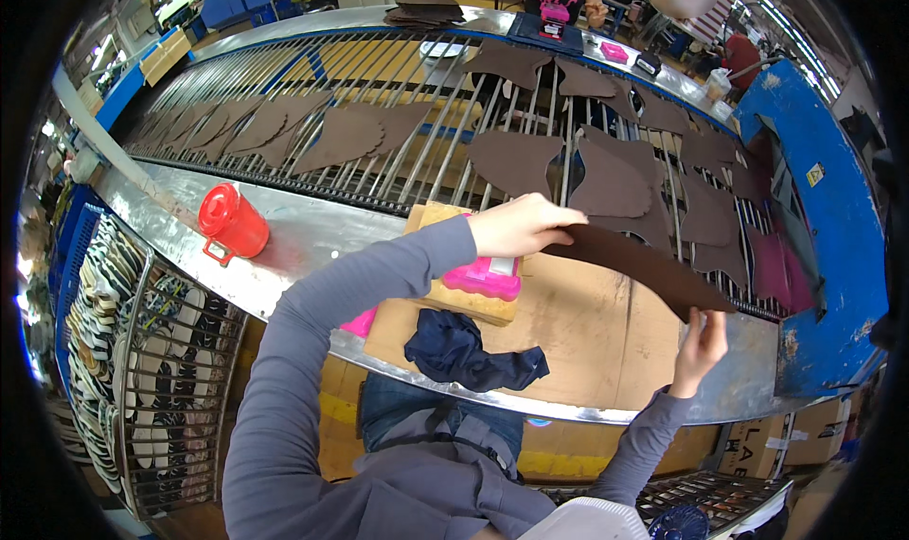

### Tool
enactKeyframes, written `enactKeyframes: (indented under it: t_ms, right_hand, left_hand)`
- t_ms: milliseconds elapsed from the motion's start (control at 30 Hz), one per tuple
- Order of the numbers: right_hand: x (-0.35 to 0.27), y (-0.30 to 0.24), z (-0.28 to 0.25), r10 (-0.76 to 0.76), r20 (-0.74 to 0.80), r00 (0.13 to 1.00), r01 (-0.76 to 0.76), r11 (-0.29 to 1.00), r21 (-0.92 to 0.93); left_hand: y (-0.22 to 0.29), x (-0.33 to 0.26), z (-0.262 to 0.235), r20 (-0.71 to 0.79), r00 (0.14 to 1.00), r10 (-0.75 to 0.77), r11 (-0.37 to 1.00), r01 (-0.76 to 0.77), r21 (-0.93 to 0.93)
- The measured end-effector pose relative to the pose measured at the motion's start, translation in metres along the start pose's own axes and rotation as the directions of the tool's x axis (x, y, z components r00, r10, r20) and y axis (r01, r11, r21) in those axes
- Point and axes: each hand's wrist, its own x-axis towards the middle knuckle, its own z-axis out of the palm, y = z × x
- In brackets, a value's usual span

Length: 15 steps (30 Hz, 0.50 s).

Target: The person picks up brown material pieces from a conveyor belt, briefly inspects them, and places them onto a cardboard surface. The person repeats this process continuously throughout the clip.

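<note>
One brown sheet (636,262) is pinched by the left hand (521,226) and right hand (701,353). Nearer, dark cloth (464,353) is laid on cardboard (592,336).

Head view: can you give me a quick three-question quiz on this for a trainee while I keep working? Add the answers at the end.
1. True or false: the left hand and the right hand both hold the same dark brown panel.
2. Which thing stands on the metal bench to the left of the left hand?
A) a green bottle
B) a red lidded mug
C) a white bowl
3. Fill in: the crumpled dark blue cloth lies on a tan sheet of ____.

Key: 1 true; 2 B; 3 cardboard.
</note>
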Motion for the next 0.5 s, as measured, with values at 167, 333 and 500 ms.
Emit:
enactKeyframes:
  t_ms: [167, 333, 500]
  right_hand:
    - [0.065, -0.025, 0.036, 0.060, -0.122, 0.991, -0.005, 0.911, 0.412]
    - [0.129, -0.052, 0.140, 0.165, 0.427, 0.889, -0.320, 0.892, 0.320]
    - [0.102, -0.004, 0.270, 0.324, 0.706, 0.629, -0.587, 0.794, 0.159]
  left_hand:
    - [-0.005, 0.028, -0.044, -0.247, 0.960, -0.132, 0.988, 0.107, -0.113]
    - [-0.100, 0.001, -0.096, -0.313, 0.821, -0.477, 0.868, 0.385, -0.313]
    - [-0.212, -0.053, -0.094, -0.100, 0.593, -0.799, 0.575, 0.704, -0.416]
